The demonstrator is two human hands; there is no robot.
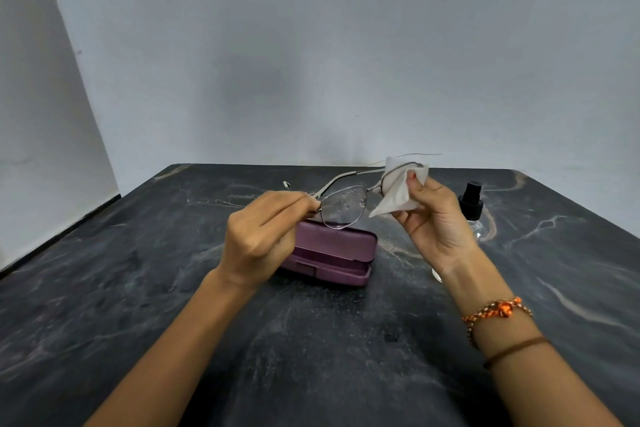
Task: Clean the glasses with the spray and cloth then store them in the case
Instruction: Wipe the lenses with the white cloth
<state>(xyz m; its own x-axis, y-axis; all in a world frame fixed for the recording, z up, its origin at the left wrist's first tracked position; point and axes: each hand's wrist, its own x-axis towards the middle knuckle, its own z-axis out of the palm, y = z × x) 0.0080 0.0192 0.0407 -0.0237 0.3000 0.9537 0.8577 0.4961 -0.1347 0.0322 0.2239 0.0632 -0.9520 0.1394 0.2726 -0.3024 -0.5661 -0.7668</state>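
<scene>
Wiping step: my right hand [437,218] pinches cloth [398,191] round one lens above case [334,253]; left hand [263,236] pinches glasses [343,206] at hinge. Droplets remain; other lens next, I judge.

Glasses [343,206] above the case [334,255]; spray bottle [470,204] right of it, apparently on the table [138,288].

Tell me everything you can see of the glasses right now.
The glasses have a thin, metal-looking frame and clear lenses, temples unfolded. They are held in the air above the purple case. The left hand pinches the frame by one lens, which carries droplets. The right hand presses a white cloth over the other lens.
</scene>
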